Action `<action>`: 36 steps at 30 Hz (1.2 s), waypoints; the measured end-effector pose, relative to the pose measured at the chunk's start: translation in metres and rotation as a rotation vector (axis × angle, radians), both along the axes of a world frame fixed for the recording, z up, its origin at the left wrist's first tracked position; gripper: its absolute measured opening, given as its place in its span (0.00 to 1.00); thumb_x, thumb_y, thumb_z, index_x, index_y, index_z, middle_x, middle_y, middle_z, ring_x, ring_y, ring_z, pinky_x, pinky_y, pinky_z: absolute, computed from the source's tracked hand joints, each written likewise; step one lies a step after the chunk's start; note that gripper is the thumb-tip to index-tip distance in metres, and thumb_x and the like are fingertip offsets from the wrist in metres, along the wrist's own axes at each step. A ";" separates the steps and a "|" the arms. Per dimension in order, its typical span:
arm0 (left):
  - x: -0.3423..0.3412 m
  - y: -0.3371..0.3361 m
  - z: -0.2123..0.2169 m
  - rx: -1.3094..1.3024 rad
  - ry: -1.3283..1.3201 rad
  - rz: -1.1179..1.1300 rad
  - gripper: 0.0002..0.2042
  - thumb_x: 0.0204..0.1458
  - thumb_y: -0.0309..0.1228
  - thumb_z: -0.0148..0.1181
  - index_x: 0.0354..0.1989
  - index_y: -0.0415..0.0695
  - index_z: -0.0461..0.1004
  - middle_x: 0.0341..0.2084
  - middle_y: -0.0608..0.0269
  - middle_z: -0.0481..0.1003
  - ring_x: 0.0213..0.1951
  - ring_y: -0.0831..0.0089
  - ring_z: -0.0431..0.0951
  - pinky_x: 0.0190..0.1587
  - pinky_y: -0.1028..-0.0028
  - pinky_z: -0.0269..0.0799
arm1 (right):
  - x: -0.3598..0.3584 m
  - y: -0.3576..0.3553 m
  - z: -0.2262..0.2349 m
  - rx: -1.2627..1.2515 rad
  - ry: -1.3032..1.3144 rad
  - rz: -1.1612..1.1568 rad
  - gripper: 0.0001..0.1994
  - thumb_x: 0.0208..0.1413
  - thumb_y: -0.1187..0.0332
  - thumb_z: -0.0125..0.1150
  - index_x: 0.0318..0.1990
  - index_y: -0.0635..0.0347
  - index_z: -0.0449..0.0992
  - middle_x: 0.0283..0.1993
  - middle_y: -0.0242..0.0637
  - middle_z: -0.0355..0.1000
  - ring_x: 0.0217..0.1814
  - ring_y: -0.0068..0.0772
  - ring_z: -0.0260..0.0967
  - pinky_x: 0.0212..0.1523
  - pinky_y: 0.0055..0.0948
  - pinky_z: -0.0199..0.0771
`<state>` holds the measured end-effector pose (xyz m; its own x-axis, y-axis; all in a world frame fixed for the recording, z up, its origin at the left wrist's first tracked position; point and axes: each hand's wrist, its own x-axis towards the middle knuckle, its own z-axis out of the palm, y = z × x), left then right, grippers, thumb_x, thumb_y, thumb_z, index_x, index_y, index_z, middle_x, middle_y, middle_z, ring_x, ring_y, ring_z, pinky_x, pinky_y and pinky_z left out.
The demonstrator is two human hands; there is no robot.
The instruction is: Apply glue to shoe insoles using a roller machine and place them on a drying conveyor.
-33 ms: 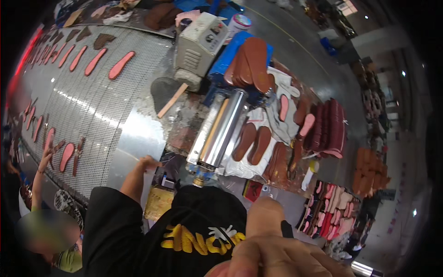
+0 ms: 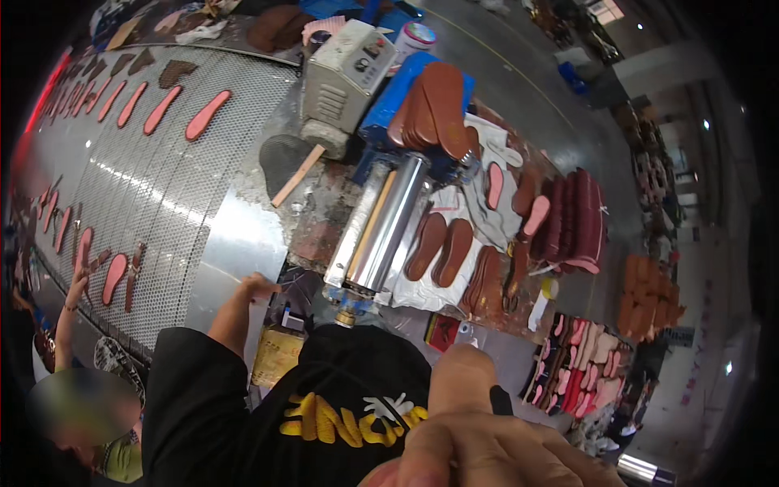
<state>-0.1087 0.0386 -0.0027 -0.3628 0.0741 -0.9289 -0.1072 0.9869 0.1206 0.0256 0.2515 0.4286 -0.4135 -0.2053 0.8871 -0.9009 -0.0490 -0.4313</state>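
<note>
A perforated metal conveyor belt (image 2: 154,187) with a dull silver sheen carries flat, matt pink and brown insoles (image 2: 208,115). Beside it, twin polished steel rollers (image 2: 381,227) gleam with bright, smooth reflections, mounted on a blue-painted frame (image 2: 398,93). A stack of smooth, matt reddish-brown soles (image 2: 438,105) rests on that frame. The worn metal surface (image 2: 312,215) looks stained, rough and crusted around a plain wooden stick (image 2: 297,176). A cream-painted metal machine housing (image 2: 349,73) appears scuffed. Creased white sheeting (image 2: 430,292) lies under dark brown insoles (image 2: 442,252). The person's black cloth shirt (image 2: 341,390), matt, bears a yellow print.
</note>
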 end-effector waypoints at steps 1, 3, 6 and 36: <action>0.003 0.002 0.005 -0.013 -0.020 -0.018 0.40 0.34 0.51 0.64 0.52 0.34 0.61 0.48 0.45 0.66 0.38 0.59 0.74 0.31 0.68 0.76 | 0.002 -0.001 0.001 0.004 0.003 -0.016 0.09 0.49 0.73 0.48 0.34 0.69 0.74 0.39 0.45 0.72 0.44 0.42 0.67 0.47 0.38 0.66; 0.007 0.003 0.007 -0.018 0.062 0.055 0.46 0.34 0.55 0.62 0.56 0.31 0.55 0.49 0.45 0.62 0.45 0.54 0.69 0.34 0.64 0.76 | 0.003 -0.001 0.001 0.018 0.012 -0.052 0.09 0.49 0.73 0.48 0.34 0.69 0.74 0.40 0.45 0.72 0.44 0.42 0.68 0.47 0.38 0.66; 0.012 0.003 -0.007 -0.056 0.095 0.101 0.39 0.37 0.50 0.62 0.54 0.35 0.59 0.45 0.44 0.65 0.46 0.59 0.70 0.32 0.70 0.76 | 0.001 0.007 0.001 0.047 0.002 -0.136 0.10 0.49 0.73 0.48 0.34 0.69 0.74 0.40 0.45 0.72 0.45 0.42 0.68 0.47 0.38 0.66; 0.054 -0.018 -0.051 0.459 0.473 0.213 0.11 0.40 0.33 0.59 0.15 0.38 0.72 0.12 0.61 0.71 0.15 0.74 0.71 0.20 0.74 0.67 | 0.201 0.380 -0.437 0.090 -2.040 -1.792 0.38 0.33 0.41 0.64 0.49 0.61 0.71 0.56 0.53 0.61 0.58 0.55 0.58 0.56 0.52 0.58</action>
